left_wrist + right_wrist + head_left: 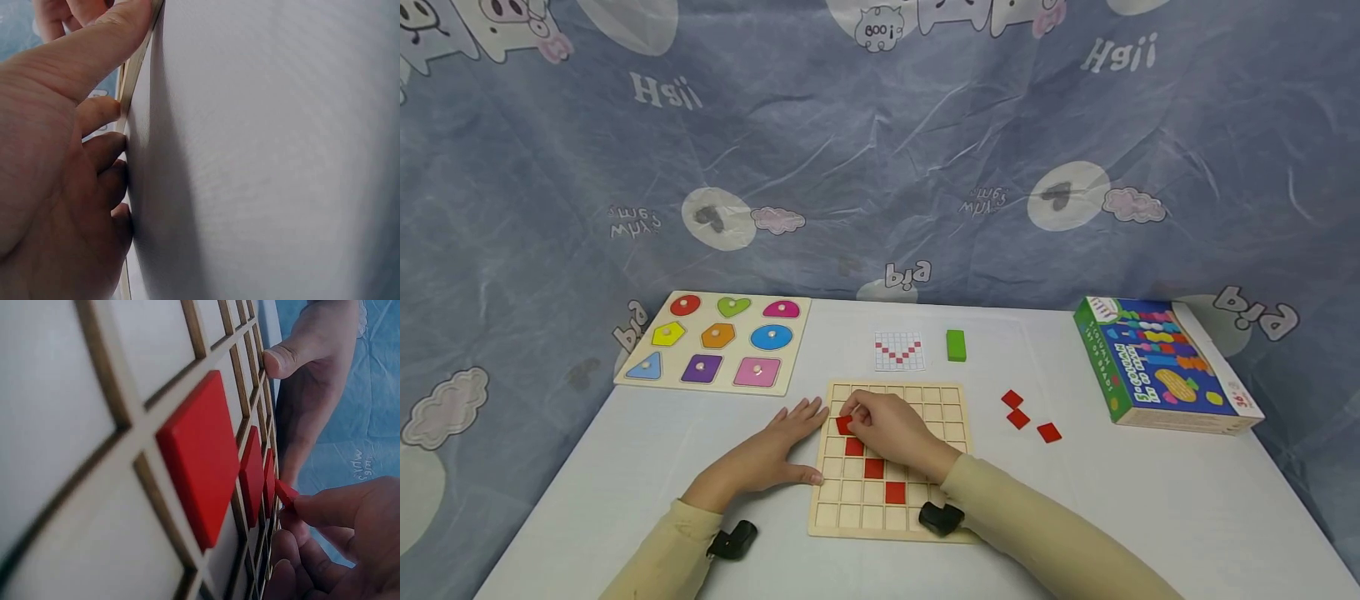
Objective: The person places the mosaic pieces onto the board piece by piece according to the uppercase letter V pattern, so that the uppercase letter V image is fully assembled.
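My right hand [891, 427] pinches a red square tile [844, 426] between thumb and fingers over the left column of a wooden grid board [891, 533]. In the right wrist view that tile [285, 492] is tilted, one corner close to the board. Three more red tiles sit in cells, stepping diagonally down to the right, the lowest a red tile [895, 492]. Flat on the table, fingers spread, my left hand [767, 454] lies along the board's left edge, its thumb at the rim. The left wrist view shows its fingertips [112, 147] by the board's side.
Three loose red tiles [1018, 418] lie right of the board. Behind it are a small pattern card [899, 352] and a green block [956, 345]. A shape puzzle board [707, 379] stands back left, a colourful box [1172, 367] back right. A patterned blue curtain [880, 167] hangs behind.
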Demonstrator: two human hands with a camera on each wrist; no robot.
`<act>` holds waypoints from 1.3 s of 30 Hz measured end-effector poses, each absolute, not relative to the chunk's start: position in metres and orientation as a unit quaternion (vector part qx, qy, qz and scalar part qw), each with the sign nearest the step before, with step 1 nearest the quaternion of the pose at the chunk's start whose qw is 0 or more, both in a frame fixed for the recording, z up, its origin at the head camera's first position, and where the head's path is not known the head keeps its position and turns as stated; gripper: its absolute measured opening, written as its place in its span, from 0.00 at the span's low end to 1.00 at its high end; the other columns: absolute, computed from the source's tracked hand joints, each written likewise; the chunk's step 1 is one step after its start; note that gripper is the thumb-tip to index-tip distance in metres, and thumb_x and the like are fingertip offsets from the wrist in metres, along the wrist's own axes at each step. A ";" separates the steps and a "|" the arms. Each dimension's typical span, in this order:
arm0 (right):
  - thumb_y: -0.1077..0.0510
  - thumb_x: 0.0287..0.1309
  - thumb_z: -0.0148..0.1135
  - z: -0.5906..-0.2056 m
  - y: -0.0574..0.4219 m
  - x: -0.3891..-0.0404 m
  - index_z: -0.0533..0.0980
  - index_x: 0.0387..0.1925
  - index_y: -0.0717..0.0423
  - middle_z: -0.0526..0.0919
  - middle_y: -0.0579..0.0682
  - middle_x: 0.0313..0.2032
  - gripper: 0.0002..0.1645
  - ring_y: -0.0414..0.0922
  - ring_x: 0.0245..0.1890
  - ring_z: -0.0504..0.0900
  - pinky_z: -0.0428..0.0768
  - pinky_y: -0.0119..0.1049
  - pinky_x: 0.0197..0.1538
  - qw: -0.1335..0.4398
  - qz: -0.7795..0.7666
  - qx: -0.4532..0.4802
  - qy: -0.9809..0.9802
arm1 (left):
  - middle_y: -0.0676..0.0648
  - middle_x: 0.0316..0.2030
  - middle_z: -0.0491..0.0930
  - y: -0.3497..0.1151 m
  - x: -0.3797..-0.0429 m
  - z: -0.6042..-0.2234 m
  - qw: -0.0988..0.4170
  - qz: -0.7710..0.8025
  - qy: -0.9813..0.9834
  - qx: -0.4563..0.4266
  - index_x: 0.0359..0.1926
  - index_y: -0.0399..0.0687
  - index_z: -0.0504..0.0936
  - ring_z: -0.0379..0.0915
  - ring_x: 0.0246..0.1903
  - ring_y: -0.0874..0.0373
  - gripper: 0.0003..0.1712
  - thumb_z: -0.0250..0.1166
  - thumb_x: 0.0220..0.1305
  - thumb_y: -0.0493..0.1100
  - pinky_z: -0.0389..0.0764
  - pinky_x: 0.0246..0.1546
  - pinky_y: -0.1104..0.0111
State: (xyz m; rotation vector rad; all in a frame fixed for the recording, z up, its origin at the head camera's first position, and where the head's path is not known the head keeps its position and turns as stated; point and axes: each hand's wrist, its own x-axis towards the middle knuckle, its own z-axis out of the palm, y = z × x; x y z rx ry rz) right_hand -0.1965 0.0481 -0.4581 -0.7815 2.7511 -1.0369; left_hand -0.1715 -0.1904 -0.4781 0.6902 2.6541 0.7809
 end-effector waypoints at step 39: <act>0.61 0.62 0.69 -0.461 0.034 -0.199 0.86 0.48 0.50 0.82 0.43 0.42 0.13 0.37 0.37 0.77 0.80 0.34 0.44 0.048 -0.279 -0.280 0.917 | 0.44 0.80 0.51 -0.188 -0.170 -0.473 0.149 0.271 0.920 0.241 0.79 0.46 0.59 0.38 0.79 0.44 0.59 0.76 0.52 0.62 0.41 0.78 0.47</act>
